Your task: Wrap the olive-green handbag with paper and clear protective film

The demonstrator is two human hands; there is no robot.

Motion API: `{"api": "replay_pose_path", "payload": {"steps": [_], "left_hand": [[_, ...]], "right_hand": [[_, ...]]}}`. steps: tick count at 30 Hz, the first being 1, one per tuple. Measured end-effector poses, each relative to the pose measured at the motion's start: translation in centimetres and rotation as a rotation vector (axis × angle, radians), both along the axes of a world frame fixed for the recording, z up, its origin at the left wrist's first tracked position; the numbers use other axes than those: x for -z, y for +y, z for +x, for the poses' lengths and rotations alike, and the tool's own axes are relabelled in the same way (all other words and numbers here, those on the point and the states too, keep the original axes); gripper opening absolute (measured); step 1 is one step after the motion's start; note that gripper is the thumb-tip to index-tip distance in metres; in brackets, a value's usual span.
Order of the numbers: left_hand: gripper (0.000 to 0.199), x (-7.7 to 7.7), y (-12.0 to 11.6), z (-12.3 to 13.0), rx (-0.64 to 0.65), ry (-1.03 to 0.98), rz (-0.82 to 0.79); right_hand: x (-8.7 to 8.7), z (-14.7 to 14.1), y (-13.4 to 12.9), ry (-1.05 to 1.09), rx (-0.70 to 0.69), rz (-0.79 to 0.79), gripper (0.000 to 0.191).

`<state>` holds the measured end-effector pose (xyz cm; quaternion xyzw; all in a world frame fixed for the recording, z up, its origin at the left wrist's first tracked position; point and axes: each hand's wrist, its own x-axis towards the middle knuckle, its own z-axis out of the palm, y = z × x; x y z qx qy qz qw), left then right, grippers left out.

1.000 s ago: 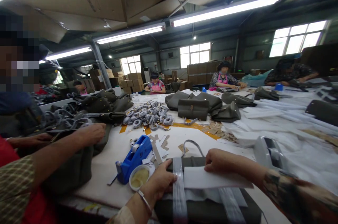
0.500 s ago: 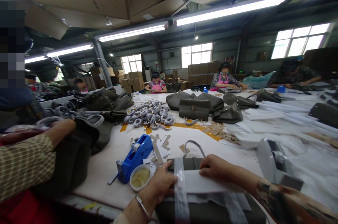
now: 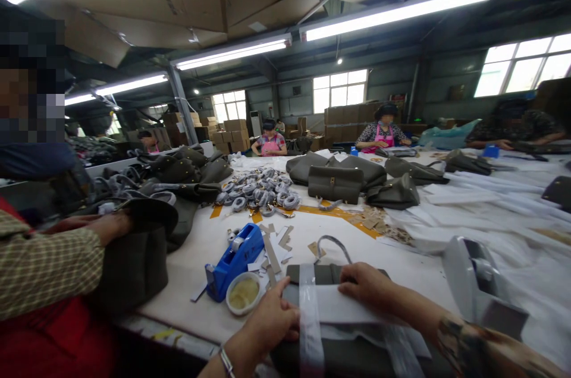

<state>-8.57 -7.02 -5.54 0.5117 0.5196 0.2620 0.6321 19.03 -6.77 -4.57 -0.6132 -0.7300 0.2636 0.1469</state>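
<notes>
A dark olive handbag lies in front of me, a white paper sheet across its top. One clear plastic strip runs over the bag's left part and another clear strip over its right. My left hand rests at the bag's left side, beside the strip, index finger stretched and thumb side against the bag. My right hand has its fingers curled down on the paper's upper edge. A grey wrapped handle loops up behind the bag.
A blue tape dispenser and a small bowl of yellowish stuff stand left; a grey dispenser stands right. Wrapped straps and more bags lie beyond. A co-worker's arm handles a bag at left.
The view has shifted slightly. My left hand's index finger now points up along the bag's edge. The co-worker at left has moved their hand at the bag's opening. My right hand stays on the paper.
</notes>
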Motion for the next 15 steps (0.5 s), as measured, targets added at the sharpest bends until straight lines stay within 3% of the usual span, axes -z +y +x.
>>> {"api": "replay_pose_path", "payload": {"steps": [10, 15], "left_hand": [[0.104, 0.3, -1.0, -0.2, -0.098, -0.067, 0.015], [0.102, 1.8, -0.8, -0.2, -0.11, -0.064, 0.056]], "right_hand": [[2.3, -1.8, 0.0, -0.009, 0.037, 0.128, 0.009], [2.3, -3.0, 0.0, -0.096, 0.071, 0.159, 0.009]]}}
